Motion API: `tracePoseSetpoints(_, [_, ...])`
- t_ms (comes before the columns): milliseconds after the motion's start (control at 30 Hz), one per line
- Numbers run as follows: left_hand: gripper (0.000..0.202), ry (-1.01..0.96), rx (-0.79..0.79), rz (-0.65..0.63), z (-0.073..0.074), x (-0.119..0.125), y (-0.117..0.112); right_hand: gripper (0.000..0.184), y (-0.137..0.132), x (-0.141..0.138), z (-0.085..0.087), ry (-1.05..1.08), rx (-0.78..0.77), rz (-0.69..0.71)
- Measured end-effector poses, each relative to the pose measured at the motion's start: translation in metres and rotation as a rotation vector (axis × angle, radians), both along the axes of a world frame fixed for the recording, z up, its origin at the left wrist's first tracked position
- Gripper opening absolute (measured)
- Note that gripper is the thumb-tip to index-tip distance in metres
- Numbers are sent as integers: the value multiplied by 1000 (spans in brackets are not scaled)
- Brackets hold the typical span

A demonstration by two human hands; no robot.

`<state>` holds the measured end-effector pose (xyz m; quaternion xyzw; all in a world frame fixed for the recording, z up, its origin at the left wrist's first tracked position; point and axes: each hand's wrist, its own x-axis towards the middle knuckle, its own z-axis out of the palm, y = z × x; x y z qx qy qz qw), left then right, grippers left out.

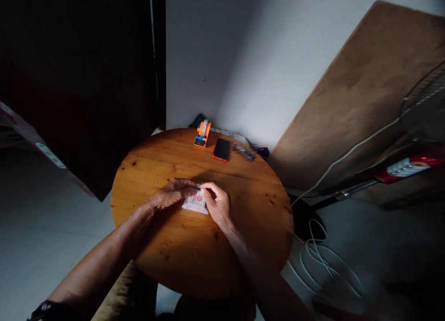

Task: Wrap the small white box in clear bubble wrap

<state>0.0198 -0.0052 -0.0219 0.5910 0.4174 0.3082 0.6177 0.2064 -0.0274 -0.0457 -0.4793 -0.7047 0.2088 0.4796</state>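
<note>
A small clear plastic packet (195,203) with red print lies near the middle of the round wooden table (250,209). My left hand (175,191) comes over its upper left side, with the fingers closed on the packet's far edge. From the right, my right hand (218,202) pinches the packet's upper right corner between thumb and forefinger. Both hands meet close together at that far edge. What the packet contains is too small to make out, and part of it is hidden under the fingers.
Toward the table's back stand an orange and blue tape dispenser (202,134), a red-edged phone (221,149) and a blurred-out dark object (244,152). A white wall (215,56) rises behind. On the right are a leaning board (361,80), a fan (410,168) and a coiled white cable (323,260).
</note>
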Motion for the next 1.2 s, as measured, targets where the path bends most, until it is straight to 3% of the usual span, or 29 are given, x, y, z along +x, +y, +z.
tracePoseSetpoints(233, [28, -19, -7, 36, 1, 3, 1, 17, 0, 4, 0, 29, -14, 87])
tracePoseSetpoints(600, [29, 136, 110, -14, 5, -1, 0, 16, -7, 12, 13, -123, 149, 235])
tracePoseSetpoints(967, [33, 117, 111, -28, 2, -3, 2, 18, -11, 16, 13, -277, 236, 254])
tracePoseSetpoints(1200, [28, 148, 135, -35, 9, -3, 1, 18, -12, 15, 16, -321, 273, 235])
